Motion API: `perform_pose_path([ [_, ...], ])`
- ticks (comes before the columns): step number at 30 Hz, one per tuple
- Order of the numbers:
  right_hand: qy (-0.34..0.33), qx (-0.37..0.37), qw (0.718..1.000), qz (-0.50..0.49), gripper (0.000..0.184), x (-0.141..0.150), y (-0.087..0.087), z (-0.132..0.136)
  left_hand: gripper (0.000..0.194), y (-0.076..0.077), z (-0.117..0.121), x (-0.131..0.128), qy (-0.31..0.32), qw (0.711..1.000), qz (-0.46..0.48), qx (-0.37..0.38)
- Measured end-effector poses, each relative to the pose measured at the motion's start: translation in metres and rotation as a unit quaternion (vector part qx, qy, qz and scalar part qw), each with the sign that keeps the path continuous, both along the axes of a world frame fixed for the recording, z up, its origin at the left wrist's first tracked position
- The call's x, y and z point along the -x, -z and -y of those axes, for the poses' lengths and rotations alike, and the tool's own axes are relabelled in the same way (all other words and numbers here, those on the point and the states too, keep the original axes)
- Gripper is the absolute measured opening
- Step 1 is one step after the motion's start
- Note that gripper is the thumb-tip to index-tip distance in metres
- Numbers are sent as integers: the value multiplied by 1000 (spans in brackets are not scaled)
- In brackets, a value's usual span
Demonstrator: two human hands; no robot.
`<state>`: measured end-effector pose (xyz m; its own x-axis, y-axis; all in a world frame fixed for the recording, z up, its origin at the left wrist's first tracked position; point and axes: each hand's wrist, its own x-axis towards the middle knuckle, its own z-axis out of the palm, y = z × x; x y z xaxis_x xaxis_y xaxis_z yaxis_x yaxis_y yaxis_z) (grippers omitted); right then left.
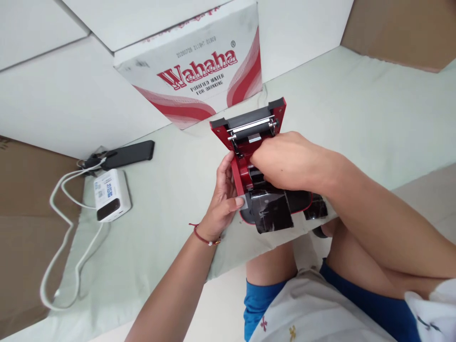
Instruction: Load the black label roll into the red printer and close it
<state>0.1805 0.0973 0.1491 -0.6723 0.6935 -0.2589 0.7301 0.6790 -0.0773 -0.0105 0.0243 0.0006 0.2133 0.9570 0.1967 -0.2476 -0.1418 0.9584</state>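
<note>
A small red and black device (239,178) with its lid raised stands near the table's front edge; it looks like a portable printer. The lid carries a dark roller (253,132) and a bright metal bar. My left hand (224,197) grips the device's left side, thumb on a grey tab at the front corner. Curled inside the opened body, my right hand (292,159) has its fingertips hidden, so what they hold cannot be seen. Glossy black film (272,211) hangs out over the front. Another dark glossy piece (316,208) lies to its right at the edge.
A white and red Wahaha water carton (199,66) stands behind the device. To the left are a white power bank (113,194), a looping white cable (53,266) and a black phone (130,154). Brown cardboard (402,33) stands at the far right.
</note>
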Motion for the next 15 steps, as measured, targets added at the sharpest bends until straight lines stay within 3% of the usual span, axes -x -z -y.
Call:
perform_pose_path([
  [4,18,16,999,-47,25,-31,-27,7,99,0,-1,0,-2,1000,11,2],
  [8,46,-3,991,-129,31,-93,-42,-4,97,0,0,0,-2,1000,9,3],
  [12,142,23,989,-22,32,-141,-14,-40,98,0,1,0,-1,1000,4,5],
  [15,203,56,976,55,31,-149,16,-62,99,-2,2,-1,-10,1000,3,8],
])
